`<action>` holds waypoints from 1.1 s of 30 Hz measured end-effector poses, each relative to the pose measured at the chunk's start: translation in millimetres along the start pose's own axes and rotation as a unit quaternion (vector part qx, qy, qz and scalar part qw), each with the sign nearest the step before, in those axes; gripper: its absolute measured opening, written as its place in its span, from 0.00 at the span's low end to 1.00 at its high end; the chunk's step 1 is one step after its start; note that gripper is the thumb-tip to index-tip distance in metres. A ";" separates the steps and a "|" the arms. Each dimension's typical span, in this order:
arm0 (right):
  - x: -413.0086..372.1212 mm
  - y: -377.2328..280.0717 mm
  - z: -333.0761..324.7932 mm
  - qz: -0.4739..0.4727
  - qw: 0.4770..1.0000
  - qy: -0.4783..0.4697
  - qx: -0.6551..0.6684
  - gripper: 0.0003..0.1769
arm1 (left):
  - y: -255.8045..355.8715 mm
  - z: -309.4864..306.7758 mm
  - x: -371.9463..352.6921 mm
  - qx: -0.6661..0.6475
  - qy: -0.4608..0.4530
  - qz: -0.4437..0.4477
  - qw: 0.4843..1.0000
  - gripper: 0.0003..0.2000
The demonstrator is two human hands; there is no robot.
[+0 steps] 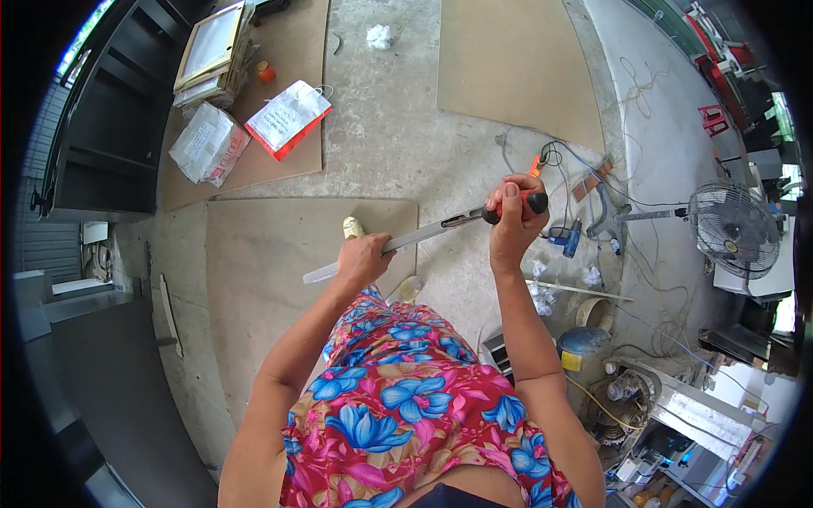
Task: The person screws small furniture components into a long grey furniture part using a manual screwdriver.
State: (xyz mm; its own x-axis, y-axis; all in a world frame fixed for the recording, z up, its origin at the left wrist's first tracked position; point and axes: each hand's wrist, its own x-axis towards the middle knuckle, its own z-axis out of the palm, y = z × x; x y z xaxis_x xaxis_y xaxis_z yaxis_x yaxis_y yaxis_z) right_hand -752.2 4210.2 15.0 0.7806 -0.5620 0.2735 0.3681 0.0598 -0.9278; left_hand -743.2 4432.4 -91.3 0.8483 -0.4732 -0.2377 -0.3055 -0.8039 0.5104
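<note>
A long, narrow metal tool (423,233) with a black and red handle (532,204) lies slantwise across my view, held above the floor. Its exact kind I cannot make out. My right hand (515,216) is closed around the handle end, thumb pointing up. Lower down the flat metal length, my left hand (364,258) is wrapped over it, and a pale rounded tip sticks out to the left. Below my hands are a shoe (353,227) and a brown board (279,254) lying on the concrete floor.
A standing fan (733,227), a blue power tool (569,238) and loose cables are on the right. Machinery (631,394) stands at lower right. At upper left are frames (207,51), a wrapped package (209,144), a red-white bag (289,118) and a black cabinet (106,127).
</note>
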 end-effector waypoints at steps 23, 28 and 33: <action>10.0 -3.4 -6.8 0.009 0.976 -0.181 -0.121 0.18 | -1.5 5.7 -1.8 0.026 -0.021 0.000 0.999 0.10; 18.3 -20.3 -6.6 0.023 0.942 -0.228 -0.244 0.20 | 1.4 1.1 -1.7 0.012 -0.018 -0.002 1.000 0.09; 29.4 -30.7 -3.7 0.002 0.932 -0.246 -0.265 0.18 | -0.4 3.7 -0.8 0.021 -0.012 0.013 1.000 0.08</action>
State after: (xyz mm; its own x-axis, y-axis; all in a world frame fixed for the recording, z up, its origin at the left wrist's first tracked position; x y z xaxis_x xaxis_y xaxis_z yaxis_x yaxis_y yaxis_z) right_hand -742.4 4188.8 50.6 0.9666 -0.1075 0.2328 0.1664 -0.4280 -0.8884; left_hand -745.5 4431.8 -94.4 0.8298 -0.5015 -0.2447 -0.3446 -0.8054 0.4823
